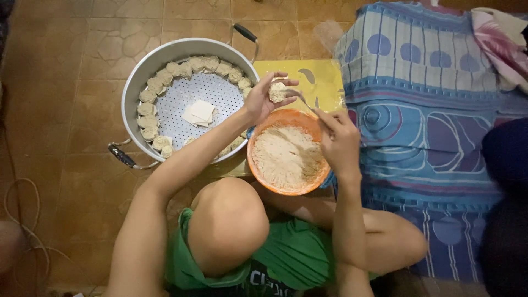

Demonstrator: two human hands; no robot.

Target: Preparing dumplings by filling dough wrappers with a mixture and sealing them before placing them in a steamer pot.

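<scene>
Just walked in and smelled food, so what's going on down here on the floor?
A person sitting on the tiled floor is filling dumplings. The left hand cups a half-made dumpling, while the right hand holds a spoon with its tip at that dumpling. Below the hands sits an orange bowl of pale filling. Beside it, a metal steamer pot has finished dumplings lined along its rim and a small stack of wrappers in the middle.

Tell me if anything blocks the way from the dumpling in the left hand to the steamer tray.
Nothing visible does. The left hand holds the dumpling just past the steamer tray rim, beside the orange bowl.
</scene>
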